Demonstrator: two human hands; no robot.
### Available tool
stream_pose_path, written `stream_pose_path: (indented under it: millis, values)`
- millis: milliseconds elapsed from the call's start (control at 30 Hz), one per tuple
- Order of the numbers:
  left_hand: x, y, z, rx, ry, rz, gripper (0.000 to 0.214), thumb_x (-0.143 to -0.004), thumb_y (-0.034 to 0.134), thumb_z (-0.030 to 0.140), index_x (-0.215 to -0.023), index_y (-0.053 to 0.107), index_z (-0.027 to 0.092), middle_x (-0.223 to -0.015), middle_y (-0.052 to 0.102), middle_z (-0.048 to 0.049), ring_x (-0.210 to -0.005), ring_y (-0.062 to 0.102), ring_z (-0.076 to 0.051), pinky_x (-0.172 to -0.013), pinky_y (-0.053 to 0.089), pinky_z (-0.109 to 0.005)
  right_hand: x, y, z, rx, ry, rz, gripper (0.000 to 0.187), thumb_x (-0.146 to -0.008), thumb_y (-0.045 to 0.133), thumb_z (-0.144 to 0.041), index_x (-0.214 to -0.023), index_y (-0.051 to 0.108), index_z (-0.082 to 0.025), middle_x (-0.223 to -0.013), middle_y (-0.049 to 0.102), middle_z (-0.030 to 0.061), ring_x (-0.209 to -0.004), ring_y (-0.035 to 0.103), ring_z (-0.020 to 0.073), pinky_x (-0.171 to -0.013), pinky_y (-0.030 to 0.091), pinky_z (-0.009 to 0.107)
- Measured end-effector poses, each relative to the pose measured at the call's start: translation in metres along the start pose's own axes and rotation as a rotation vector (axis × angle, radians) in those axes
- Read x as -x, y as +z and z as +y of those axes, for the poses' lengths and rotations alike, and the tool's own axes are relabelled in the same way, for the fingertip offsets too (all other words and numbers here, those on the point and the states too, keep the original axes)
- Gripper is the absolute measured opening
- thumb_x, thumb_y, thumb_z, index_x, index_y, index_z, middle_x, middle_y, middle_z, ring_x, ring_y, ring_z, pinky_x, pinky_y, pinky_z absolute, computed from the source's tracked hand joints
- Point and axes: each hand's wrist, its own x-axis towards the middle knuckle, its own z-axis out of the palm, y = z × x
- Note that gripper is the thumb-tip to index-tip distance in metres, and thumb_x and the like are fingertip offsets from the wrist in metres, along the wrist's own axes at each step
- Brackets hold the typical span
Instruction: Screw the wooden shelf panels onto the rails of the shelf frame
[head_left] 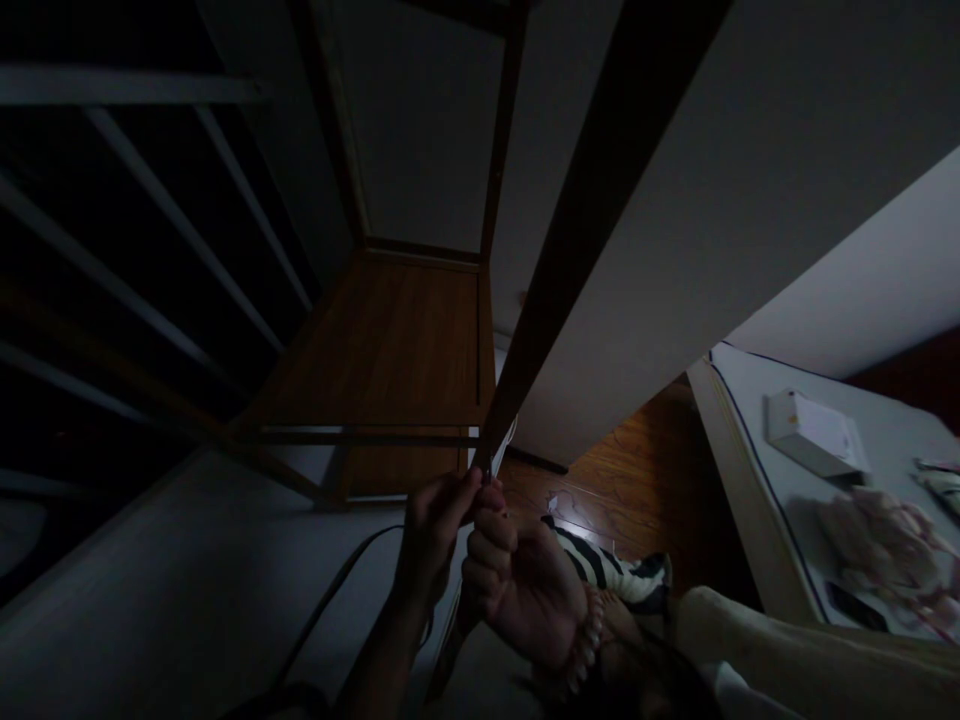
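Note:
The light is very dim. A dark wooden post (570,230) slants down from the top to the middle of the view. My left hand (433,528) pinches a small dark thing (486,470) at the post's lower end. My right hand (514,585), with a bead bracelet (589,640) on the wrist, is curled into a fist right beside it and touches the same spot. What the fist holds is hidden. Both forearms come in from the bottom edge.
A wooden panel (390,340) lies inside the frame behind the post, with pale slats (187,240) at the left. A black cable (337,585) curves over the grey surface. A mattress (750,420) at the right carries a white box (814,430), pink cloth (877,530) and a phone (855,605). Striped fabric (607,572) lies on the wood floor (637,480).

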Motion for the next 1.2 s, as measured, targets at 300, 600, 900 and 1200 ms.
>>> stream_pose_path:
  millis: [300, 600, 900, 1200]
  values:
    - [-0.010, 0.009, 0.007, 0.011, -0.303, -0.110, 0.023, -0.060, 0.065, 0.034, -0.059, 0.064, 0.011, -0.040, 0.042, 0.0029, -0.039, 0.036, -0.003, -0.041, 0.028, -0.014, 0.005, -0.010, -0.001, 0.619, -0.136, 0.257, 0.028, -0.081, 0.039, -0.044, -0.071, 0.043, -0.018, -0.046, 0.028, -0.0089, -0.037, 0.020, 0.0045, -0.038, 0.018, 0.017]
    - [-0.010, 0.010, 0.001, 0.033, -0.223, -0.113, 0.026, -0.063, 0.065, 0.036, -0.060, 0.064, 0.010, -0.036, 0.024, 0.0076, -0.034, 0.022, -0.001, -0.036, 0.018, -0.016, 0.019, -0.015, -0.005, 1.483, -0.478, 0.449, 0.034, -0.080, 0.046, -0.041, -0.061, 0.052, -0.014, -0.051, 0.044, -0.0030, -0.047, 0.037, 0.0061, -0.045, 0.024, 0.020]
    - [-0.003, 0.005, -0.002, 0.187, -0.341, -0.207, 0.021, -0.059, 0.069, 0.031, -0.061, 0.064, 0.011, -0.051, 0.052, 0.0000, -0.041, 0.046, -0.005, -0.041, 0.032, -0.015, 0.014, -0.023, -0.012, 0.945, -0.258, 0.307, 0.030, -0.078, 0.049, -0.041, -0.063, 0.048, -0.016, -0.051, 0.035, -0.0057, -0.043, 0.028, 0.0042, -0.042, 0.023, 0.016]
    - [-0.003, 0.008, -0.004, 0.085, -0.271, -0.121, 0.025, -0.057, 0.070, 0.035, -0.055, 0.063, 0.011, -0.040, 0.036, 0.0046, -0.039, 0.030, -0.001, -0.040, 0.023, -0.012, 0.020, -0.020, -0.012, 2.207, -0.799, 0.557, 0.034, -0.083, 0.042, -0.038, -0.066, 0.062, -0.016, -0.062, 0.061, 0.0055, -0.051, 0.053, 0.0111, -0.046, 0.034, 0.019]
